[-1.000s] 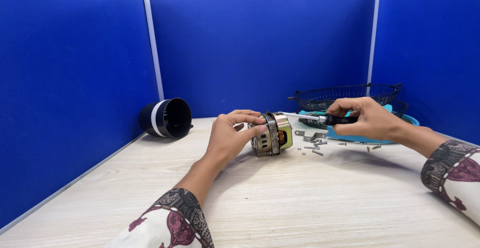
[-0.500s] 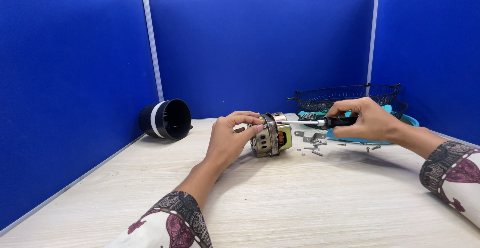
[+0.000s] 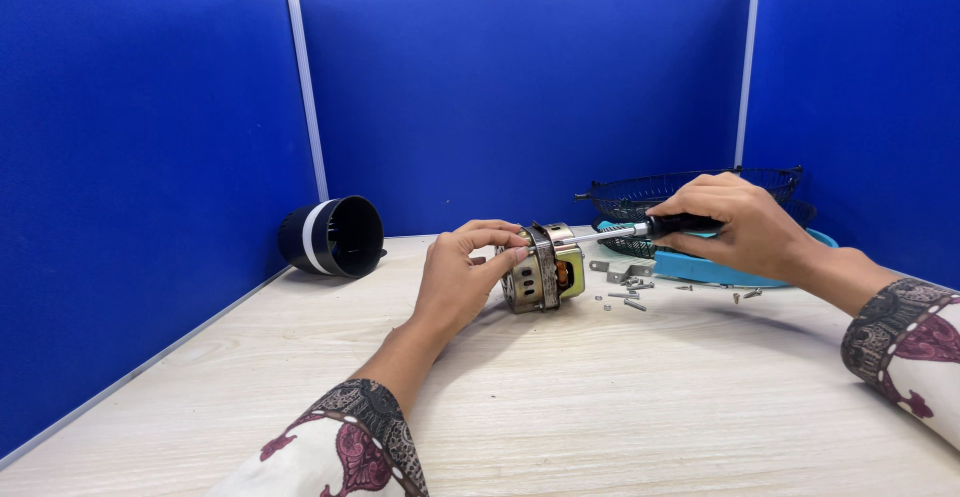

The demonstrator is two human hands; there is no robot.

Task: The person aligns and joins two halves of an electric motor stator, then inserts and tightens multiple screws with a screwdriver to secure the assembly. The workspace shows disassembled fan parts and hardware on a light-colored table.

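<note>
Motor: a small electric motor lies on its side on the pale wooden table, about mid-table, just left of centre in the view; metal frame, copper windings showing through a yellow-green end.
Left hand: the left hand comes in from 7 o'clock and cups the motor's left end, fingers curled over the top and thumb low, closed on the casing to steady it.
Right hand: the right hand is wrapped shut around the dark handle of a screwdriver, whose shaft runs toward 9 o'clock with its tip at the top of the motor.
Handling: it looks dense and heavy for its size, rigid, and not slippery; the windings and thin wires are probably the delicate part.
Where to hold: best gripped by the steel frame or outer ring, as the left hand does, away from the copper.
Loose parts: small screws and a bracket lie scattered at 3 o'clock of the motor, near it but apart.
Beyond: a blue tray and dark wire basket sit at 2 o'clock; a black cylinder with a white band lies at 10 o'clock, well apart.
</note>
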